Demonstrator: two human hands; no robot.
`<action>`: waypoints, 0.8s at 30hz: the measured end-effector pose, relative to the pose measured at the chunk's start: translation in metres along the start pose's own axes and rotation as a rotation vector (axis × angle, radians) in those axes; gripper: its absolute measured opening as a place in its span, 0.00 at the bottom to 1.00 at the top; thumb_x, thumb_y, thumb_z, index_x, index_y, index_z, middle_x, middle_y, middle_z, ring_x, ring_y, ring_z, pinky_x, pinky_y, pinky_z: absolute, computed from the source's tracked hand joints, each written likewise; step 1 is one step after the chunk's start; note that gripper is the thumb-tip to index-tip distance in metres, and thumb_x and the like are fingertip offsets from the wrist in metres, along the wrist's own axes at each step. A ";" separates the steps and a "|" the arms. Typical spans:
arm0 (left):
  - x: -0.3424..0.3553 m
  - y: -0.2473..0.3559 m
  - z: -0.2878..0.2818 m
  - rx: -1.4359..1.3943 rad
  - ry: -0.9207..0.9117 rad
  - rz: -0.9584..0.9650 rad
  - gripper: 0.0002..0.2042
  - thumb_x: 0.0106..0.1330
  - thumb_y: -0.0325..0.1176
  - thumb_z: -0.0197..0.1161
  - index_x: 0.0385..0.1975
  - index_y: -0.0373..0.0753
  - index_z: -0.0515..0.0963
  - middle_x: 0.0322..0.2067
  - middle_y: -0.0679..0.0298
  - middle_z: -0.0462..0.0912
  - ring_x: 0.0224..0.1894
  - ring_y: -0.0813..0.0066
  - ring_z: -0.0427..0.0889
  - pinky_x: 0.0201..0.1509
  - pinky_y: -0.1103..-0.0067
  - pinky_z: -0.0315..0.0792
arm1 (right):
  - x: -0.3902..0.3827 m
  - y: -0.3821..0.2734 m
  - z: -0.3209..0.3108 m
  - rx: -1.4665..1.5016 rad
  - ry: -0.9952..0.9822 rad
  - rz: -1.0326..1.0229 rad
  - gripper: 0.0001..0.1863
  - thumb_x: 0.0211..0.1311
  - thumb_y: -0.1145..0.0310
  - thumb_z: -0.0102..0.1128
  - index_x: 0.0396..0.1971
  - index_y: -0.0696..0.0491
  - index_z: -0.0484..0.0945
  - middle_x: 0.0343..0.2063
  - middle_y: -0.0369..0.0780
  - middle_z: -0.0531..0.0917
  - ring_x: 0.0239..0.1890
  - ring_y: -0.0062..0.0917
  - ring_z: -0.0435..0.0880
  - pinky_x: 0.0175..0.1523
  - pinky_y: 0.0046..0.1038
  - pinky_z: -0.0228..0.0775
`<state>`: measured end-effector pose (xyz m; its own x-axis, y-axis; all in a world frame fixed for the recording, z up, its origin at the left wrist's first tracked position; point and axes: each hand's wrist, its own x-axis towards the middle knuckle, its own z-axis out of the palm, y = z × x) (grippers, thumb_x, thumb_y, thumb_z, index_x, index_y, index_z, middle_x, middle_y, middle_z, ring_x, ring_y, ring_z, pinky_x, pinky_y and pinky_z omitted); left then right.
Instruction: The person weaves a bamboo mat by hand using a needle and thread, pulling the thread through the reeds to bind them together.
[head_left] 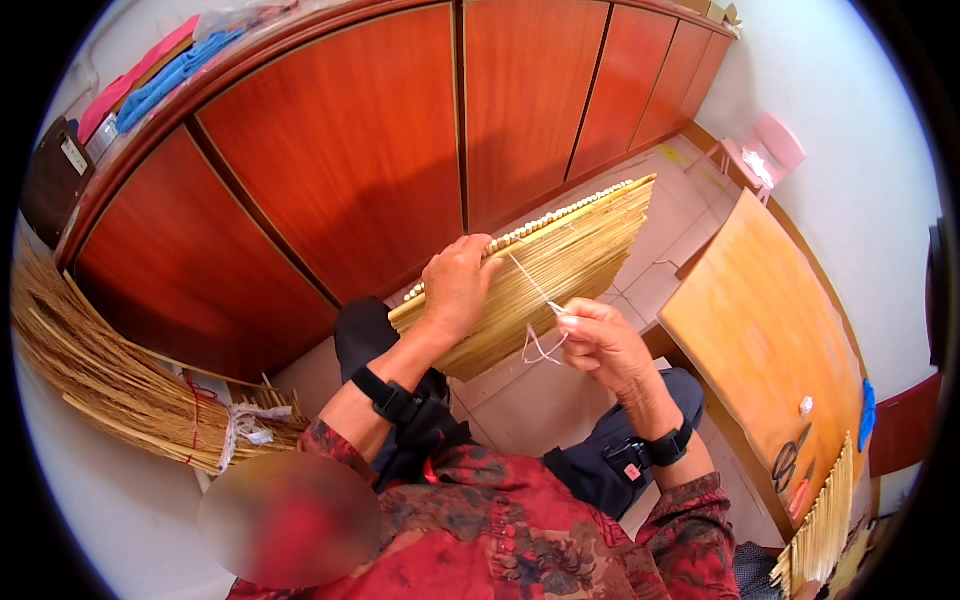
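A flat mat of thin yellow straw stalks (560, 265) is held up in front of me, with a row of pale knots along its upper edge. My left hand (455, 285) grips that upper edge near its lower left end. My right hand (600, 340) pinches a white thread (535, 320) that runs up to the mat's edge and loops loose below my fingers. Both wrists wear black bands. My knees in dark trousers are below the mat.
A bundle of loose straw (110, 370) tied with red and white cord lies at my left. A low wooden table (765, 330) at right carries scissors (785, 460), a blue object and more straw stalks (825, 525). Red-brown cupboard doors (400, 140) stand ahead; a pink stool (765, 150) is far right.
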<state>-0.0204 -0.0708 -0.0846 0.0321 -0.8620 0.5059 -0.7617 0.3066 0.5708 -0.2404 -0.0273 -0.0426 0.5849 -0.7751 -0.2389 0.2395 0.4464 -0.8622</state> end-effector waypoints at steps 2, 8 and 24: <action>-0.002 -0.002 0.008 -0.013 0.026 0.037 0.13 0.60 0.34 0.63 0.42 0.37 0.77 0.39 0.57 0.81 0.41 0.54 0.80 0.43 0.66 0.73 | -0.010 0.009 -0.023 0.003 0.059 0.028 0.09 0.64 0.67 0.56 0.26 0.55 0.76 0.15 0.30 0.69 0.17 0.14 0.65 0.22 0.21 0.57; -0.021 -0.015 0.033 0.024 -0.071 -0.018 0.14 0.59 0.35 0.63 0.42 0.36 0.77 0.39 0.57 0.81 0.41 0.53 0.80 0.43 0.65 0.73 | -0.013 0.041 -0.072 -1.043 0.673 -0.354 0.13 0.67 0.63 0.53 0.31 0.57 0.81 0.16 0.32 0.75 0.21 0.14 0.74 0.26 0.21 0.66; 0.006 -0.026 0.038 0.047 -0.365 0.007 0.13 0.57 0.34 0.63 0.40 0.36 0.77 0.39 0.51 0.81 0.42 0.49 0.80 0.45 0.62 0.72 | 0.120 0.114 -0.036 -0.183 0.521 -0.549 0.15 0.72 0.62 0.46 0.35 0.59 0.76 0.29 0.40 0.81 0.31 0.22 0.80 0.41 0.24 0.73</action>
<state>-0.0249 -0.0997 -0.1206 -0.1997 -0.9499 0.2405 -0.7906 0.3012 0.5332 -0.1707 -0.0858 -0.1862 -0.0308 -0.9941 0.1036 0.2310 -0.1079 -0.9669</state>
